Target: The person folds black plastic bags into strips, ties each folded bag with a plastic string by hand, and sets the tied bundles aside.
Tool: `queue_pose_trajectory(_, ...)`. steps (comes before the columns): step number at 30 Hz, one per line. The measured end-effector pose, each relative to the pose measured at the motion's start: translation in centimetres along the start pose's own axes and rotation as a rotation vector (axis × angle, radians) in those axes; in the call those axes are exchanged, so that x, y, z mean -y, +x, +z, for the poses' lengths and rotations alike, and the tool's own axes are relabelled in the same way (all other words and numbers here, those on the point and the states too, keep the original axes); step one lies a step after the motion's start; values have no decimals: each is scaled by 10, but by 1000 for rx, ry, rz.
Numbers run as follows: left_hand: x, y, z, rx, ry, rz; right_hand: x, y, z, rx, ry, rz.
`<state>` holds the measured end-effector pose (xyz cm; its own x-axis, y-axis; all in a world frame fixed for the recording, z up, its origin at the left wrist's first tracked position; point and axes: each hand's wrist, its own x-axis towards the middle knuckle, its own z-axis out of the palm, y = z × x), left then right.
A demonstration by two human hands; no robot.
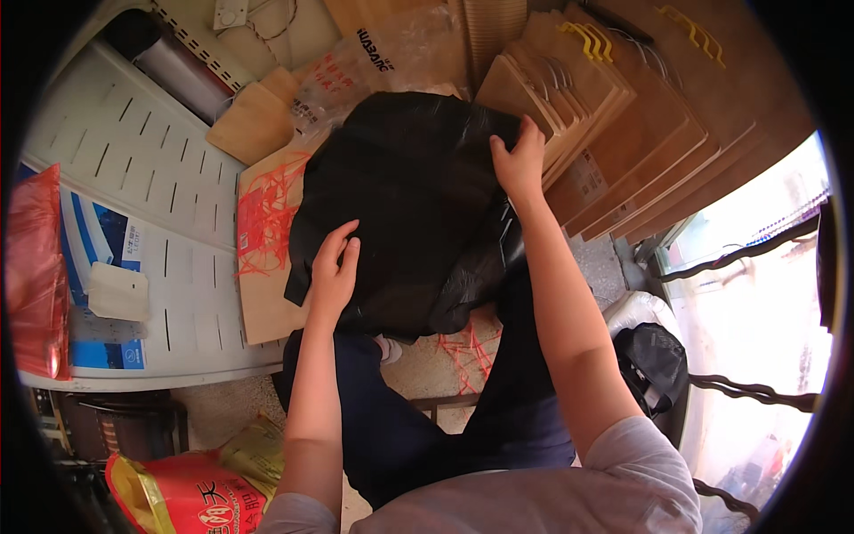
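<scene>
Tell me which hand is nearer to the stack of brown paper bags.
Right. The right hand grips the black bag's upper right edge, right beside the paper bags. The left hand rests on the black bag's lower left side, far from them.

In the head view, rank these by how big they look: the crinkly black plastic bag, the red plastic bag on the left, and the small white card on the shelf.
1. Crinkly black plastic bag, largest.
2. Red plastic bag, partly cut off at the rim.
3. Small white card, smallest.
</scene>
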<state>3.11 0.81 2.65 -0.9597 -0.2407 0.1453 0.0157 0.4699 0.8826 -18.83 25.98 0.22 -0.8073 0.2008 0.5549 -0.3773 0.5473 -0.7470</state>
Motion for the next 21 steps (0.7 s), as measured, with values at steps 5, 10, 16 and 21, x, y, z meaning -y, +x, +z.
queue_pose_trajectory(5, 54, -11, -53, -251, 44, -58, -1, -8, -24, 175, 154, 125)
queue_pose_trajectory(10, 123, 12, -96, -380, 191, -216, 17, -23, -51, 601, 325, 394)
queue_pose_trajectory(16, 167, 19, -113, -317, -76, -465, 32, -24, -68, 1021, 365, 690)
queue_pose_trajectory(21, 159, 23, -112, -295, -87, -459, 34, -27, -79, 1055, 446, 816)
